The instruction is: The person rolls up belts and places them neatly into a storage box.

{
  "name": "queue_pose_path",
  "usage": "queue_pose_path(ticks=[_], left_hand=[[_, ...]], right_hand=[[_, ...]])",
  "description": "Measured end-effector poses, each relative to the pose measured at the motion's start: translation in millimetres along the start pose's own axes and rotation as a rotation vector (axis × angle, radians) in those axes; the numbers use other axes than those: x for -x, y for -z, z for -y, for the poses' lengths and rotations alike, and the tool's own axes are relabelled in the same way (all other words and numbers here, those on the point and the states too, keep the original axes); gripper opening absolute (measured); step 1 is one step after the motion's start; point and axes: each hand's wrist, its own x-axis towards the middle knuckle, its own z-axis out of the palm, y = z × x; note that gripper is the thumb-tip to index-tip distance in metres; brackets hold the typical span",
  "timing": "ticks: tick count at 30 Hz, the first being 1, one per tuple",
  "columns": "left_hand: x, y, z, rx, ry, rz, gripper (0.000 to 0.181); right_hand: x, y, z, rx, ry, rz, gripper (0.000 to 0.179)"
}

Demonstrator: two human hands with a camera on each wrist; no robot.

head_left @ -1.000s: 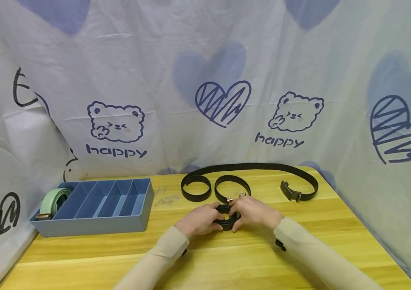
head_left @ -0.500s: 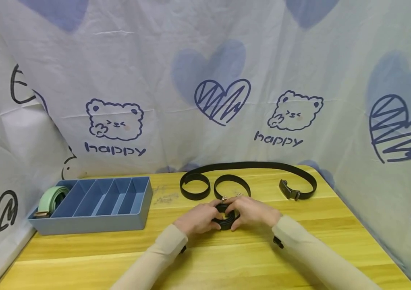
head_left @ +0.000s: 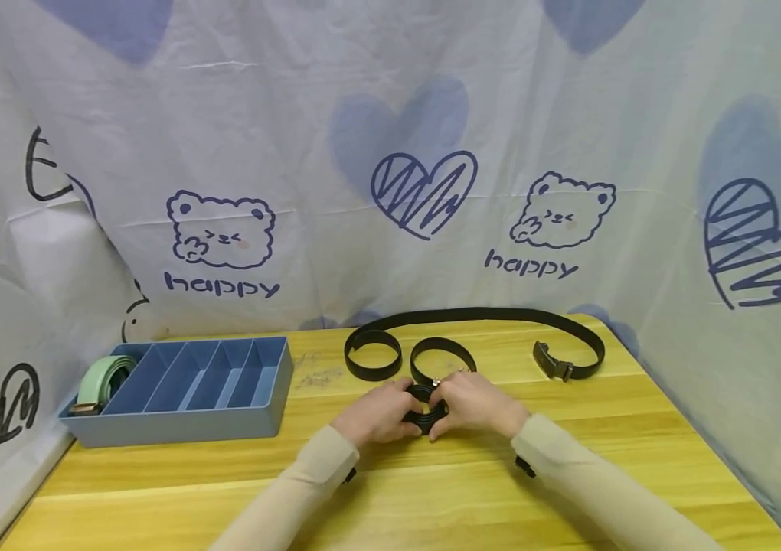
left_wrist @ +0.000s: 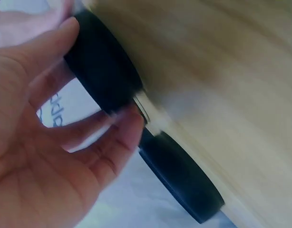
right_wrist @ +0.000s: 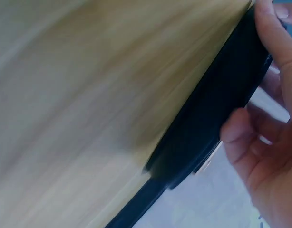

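A tightly coiled black belt (head_left: 425, 423) stands on its edge on the wooden table, between both hands. My left hand (head_left: 378, 413) holds the coil's left side, with thumb and fingertips on the outer band (left_wrist: 101, 61). On the other side my right hand (head_left: 476, 405) grips the coil, its thumb near the front and its fingers over the back. Just behind is a wider black belt loop (head_left: 442, 342), with a small shiny metal piece (head_left: 436, 382) near the right fingers. The fingers hide part of the coil's back.
A long black belt (head_left: 473, 313) curves along the back, its left end coiled and its dark buckle (head_left: 552, 363) at the right. On the left stands a blue divided tray (head_left: 177, 432) with a rolled green belt (head_left: 97, 383) in its leftmost compartment. A printed cloth (head_left: 321, 229) hangs behind.
My right hand has shifted slightly left, closer to the left hand, and the coil between them looks a little narrower. The tray and the long belt have stayed put.
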Motion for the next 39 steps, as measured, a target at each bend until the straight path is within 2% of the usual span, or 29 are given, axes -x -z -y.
queue_pose_path(ticks=[3,6,9,11,14,19,22,26,28,34,39], left_hand=[[-1.4,-2.2,-2.6,-0.027,0.031,-0.009,0.024],[-2.0,-1.9,-3.2,-0.031,0.045,0.002,0.023],[-2.0,-0.8,-2.7,-0.023,0.041,0.027,0.026],[-2.0,0.0,-2.3,-0.012,0.046,0.039,0.029],[-1.9,1.4,-2.2,-0.001,0.061,0.046,0.031],[-0.6,2.6,-3.2,0.006,0.072,0.050,0.032],[0.4,2.1,-3.5,0.003,0.066,0.043,0.032],[0.5,1.0,-3.5,-0.008,0.056,0.033,0.032],[0.2,-0.2,-3.5,-0.004,0.057,0.035,0.033],[-0.2,-0.1,-3.6,0.019,0.073,0.042,0.033],[1.1,0.7,-4.9,0.013,0.082,0.039,0.032]], right_hand=[[-2.8,-1.2,2.5,-0.045,-0.020,0.008,0.043],[-4.1,2.6,-0.3,-0.132,-0.015,0.058,0.041],[-5.3,9.9,-7.9,-0.220,0.008,0.091,0.030],[-6.1,15.1,-13.6,-0.246,0.005,0.077,0.023],[-7.1,19.7,-19.6,-0.198,-0.031,0.029,0.018],[-9.7,14.4,-23.5,0.011,-0.074,-0.034,0.040],[-15.6,9.7,-24.2,0.064,-0.120,-0.074,0.042],[-27.1,5.7,-28.7,0.011,-0.234,-0.098,0.021],[-31.0,5.4,-33.4,-0.055,-0.266,-0.095,0.020],[-31.7,6.1,-48.0,-0.255,-0.227,0.007,0.036],[-28.5,7.4,-47.0,-0.308,-0.179,0.082,0.063]])
